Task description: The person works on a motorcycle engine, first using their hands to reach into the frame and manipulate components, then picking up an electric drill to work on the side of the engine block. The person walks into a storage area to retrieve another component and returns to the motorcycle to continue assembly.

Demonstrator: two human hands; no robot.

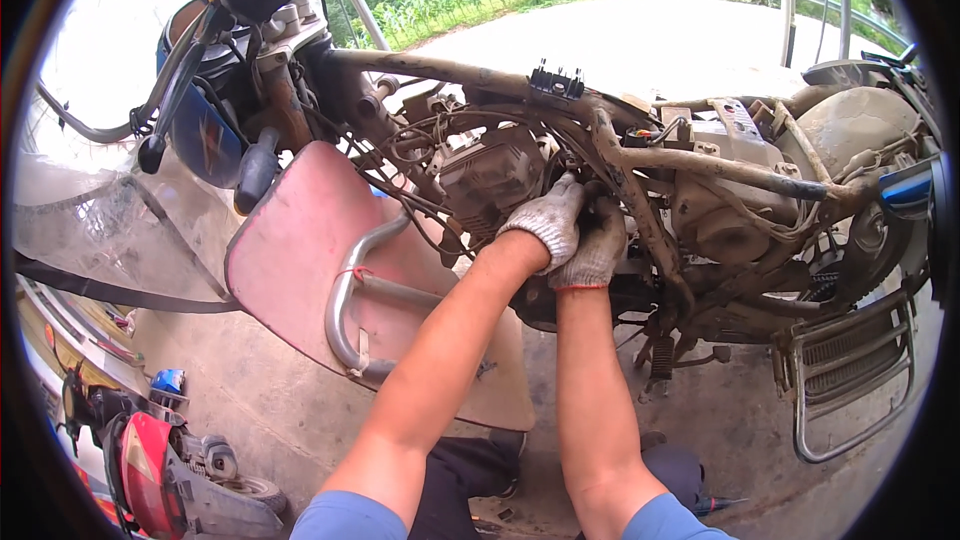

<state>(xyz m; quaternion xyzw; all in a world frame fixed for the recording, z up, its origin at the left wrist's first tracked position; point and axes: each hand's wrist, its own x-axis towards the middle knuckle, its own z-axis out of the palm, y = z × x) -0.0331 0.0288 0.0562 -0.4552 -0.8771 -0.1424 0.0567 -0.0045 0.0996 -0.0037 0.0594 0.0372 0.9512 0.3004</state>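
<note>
A stripped-down, dirty motorcycle stands across my view, its tan frame [440, 65] bare on top. My left hand [550, 220], in a white knit glove, reaches in just behind the finned engine cylinder [493, 172]. Its fingers are bunched together at a small part that I cannot make out. Close beside it on the right, my right hand [597, 248] wears a dirtier glove with an orange-red cuff. Those fingers curl in beneath the frame tube, and their tips are partly hidden. Thin cables [415, 145] run in front of the cylinder.
A worn pink leg shield [300, 240] and a bent metal crash bar [342, 310] stick out toward me on the left. Lower right hangs a metal side rack [855, 370]. A red scooter [150, 470] stands at lower left. A screwdriver-like tool [722, 503] lies near my knee.
</note>
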